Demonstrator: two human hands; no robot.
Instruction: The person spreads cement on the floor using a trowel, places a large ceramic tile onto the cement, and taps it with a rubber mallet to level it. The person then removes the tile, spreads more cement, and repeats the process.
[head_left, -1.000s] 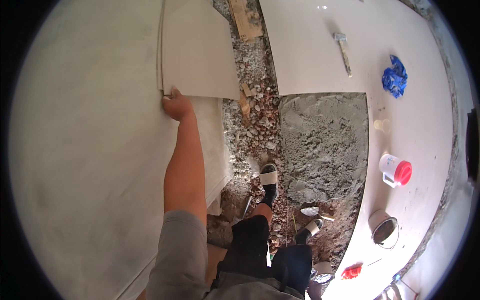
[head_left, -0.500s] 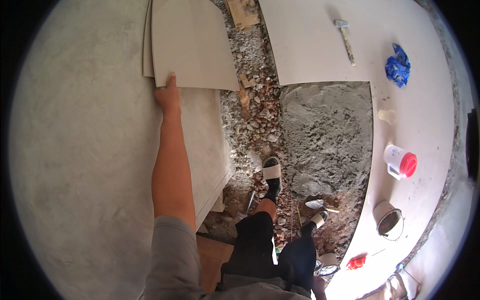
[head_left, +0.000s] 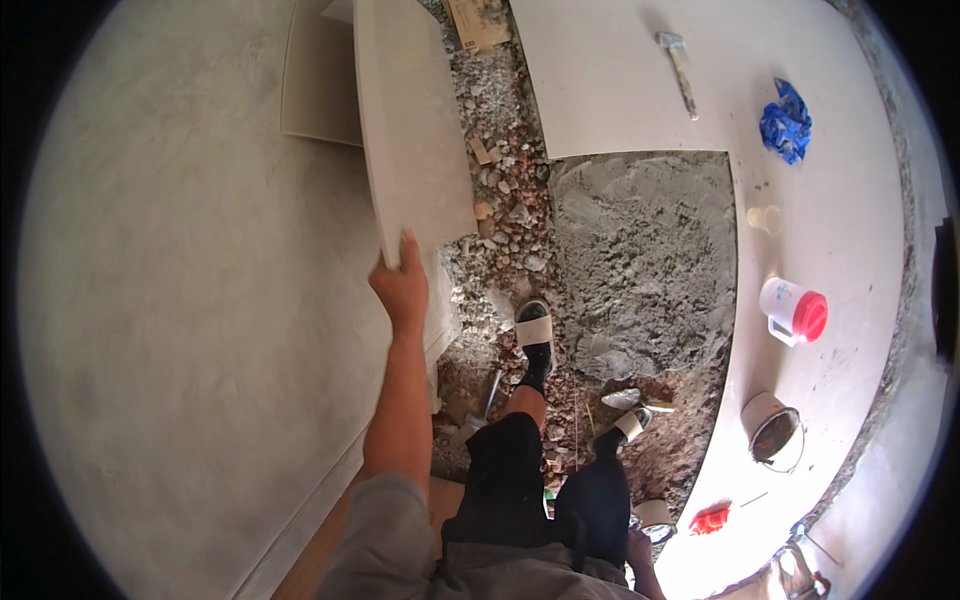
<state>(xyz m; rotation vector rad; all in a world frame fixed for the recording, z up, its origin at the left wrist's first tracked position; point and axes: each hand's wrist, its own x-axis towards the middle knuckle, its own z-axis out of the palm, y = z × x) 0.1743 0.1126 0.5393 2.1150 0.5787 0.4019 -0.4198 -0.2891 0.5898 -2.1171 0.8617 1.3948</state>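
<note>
My left hand (head_left: 400, 285) grips the lower corner of a large beige floor tile (head_left: 415, 140), thumb on its face. That tile stands tilted at the left, above the rubble strip. Behind it a second beige tile (head_left: 320, 90) leans against the grey wall (head_left: 180, 300). My right hand (head_left: 640, 550) hangs low beside my leg, next to a small pail (head_left: 655, 515); its fingers are too hidden to read. Right of my feet's line lies a rectangle of wet grey mortar (head_left: 645, 260), bordered by pale laid tiles (head_left: 620, 90).
A mallet (head_left: 679, 75), crumpled blue plastic (head_left: 786, 122), a white jug with a red lid (head_left: 795, 310) and a bucket (head_left: 770, 425) stand or lie on the right-hand tiles. A trowel (head_left: 622, 399) and a hammer (head_left: 490, 395) lie near my feet. Stony rubble (head_left: 515, 210) runs ahead.
My left hand has drawn the front tile toward me and to the right, tilting it away from the tile behind, which now shows more. My right hand stays low.
</note>
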